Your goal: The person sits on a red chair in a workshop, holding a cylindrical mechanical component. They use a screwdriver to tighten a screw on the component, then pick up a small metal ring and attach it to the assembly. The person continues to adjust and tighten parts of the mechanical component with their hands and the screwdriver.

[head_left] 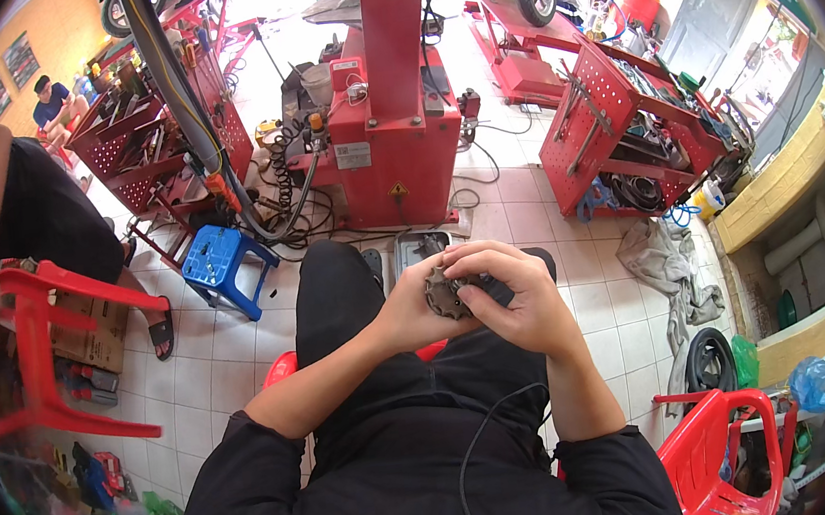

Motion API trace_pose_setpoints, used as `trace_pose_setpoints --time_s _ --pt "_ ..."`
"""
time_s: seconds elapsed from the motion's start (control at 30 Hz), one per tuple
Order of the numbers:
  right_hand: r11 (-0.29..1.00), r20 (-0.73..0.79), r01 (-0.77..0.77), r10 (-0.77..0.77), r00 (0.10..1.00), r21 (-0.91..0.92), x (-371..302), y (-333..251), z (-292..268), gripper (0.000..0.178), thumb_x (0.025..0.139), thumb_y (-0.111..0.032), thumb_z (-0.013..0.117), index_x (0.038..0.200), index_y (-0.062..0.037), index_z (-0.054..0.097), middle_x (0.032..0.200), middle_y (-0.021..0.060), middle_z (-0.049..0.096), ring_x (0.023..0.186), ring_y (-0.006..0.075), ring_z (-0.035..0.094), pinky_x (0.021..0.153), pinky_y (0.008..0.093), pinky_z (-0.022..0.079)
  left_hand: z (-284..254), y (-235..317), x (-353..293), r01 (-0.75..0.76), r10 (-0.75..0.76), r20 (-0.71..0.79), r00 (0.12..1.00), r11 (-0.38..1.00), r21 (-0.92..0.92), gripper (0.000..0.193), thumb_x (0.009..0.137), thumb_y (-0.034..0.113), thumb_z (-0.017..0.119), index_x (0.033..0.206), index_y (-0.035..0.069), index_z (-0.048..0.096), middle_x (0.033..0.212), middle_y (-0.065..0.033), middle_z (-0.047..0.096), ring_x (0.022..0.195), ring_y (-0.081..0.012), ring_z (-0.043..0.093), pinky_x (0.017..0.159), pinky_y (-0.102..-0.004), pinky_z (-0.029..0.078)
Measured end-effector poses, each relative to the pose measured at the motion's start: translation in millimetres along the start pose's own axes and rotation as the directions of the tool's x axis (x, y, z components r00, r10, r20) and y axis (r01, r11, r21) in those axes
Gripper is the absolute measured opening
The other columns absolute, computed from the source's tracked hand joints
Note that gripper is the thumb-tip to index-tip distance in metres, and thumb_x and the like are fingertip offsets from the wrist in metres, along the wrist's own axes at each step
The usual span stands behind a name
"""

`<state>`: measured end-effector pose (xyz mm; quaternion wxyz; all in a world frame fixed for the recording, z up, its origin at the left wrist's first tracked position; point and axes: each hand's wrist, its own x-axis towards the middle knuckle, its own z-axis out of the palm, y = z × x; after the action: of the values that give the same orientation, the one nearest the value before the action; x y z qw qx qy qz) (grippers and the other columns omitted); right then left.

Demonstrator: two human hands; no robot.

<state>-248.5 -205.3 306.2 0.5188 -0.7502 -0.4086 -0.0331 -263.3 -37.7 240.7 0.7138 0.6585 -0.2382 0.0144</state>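
Above my lap, a round dark metal part [445, 295] with a notched rim is held between both hands. My left hand [406, 308] cups it from the left and below, its fingers closed round it. My right hand [515, 292] grips it from the right, thumb and fingers bent over its top and edge. The fingers cover much of the part. Just beyond the hands, between my knees, a grey metal tray [406, 249] with metal pieces in it shows partly.
Ahead stands a red machine [394, 174] with hoses and cables. A blue stool [222, 262] is left of my knee. A person [34, 197] at the left touches a red chair [35, 347]. Red tool carts [611, 136] flank the machine; another red chair [725, 456] stands near right.
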Motion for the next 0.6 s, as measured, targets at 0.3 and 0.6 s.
trace_pose_setpoints --time_s 0.3,0.6 --pt "0.996 -0.05 0.061 -0.064 0.997 -0.057 0 11 3 0.025 0.078 -0.006 0.071 0.1 -0.0013 0.06 0.102 0.0148 0.066 0.088 0.0247 0.066 0.079 0.0329 0.051 0 -4 1 -0.012 0.012 -0.016 1.0 1.0 0.009 0.053 0.067 0.01 0.081 0.113 0.002 0.055 0.095 -0.0022 0.062 0.085 -0.0073 0.057 0.075 -0.0256 0.05" --pt "0.975 -0.314 -0.137 0.187 0.931 0.174 -2 25 7 0.014 0.089 -0.009 0.059 0.096 0.0035 0.06 0.089 0.0103 0.065 0.083 0.0159 0.061 0.081 0.0298 0.048 -20 -4 7 0.049 -0.117 -0.124 0.985 0.891 -0.451 0.035 0.078 0.014 0.071 0.106 0.004 0.054 0.092 -0.0046 0.06 0.084 -0.0122 0.059 0.077 -0.0282 0.049"
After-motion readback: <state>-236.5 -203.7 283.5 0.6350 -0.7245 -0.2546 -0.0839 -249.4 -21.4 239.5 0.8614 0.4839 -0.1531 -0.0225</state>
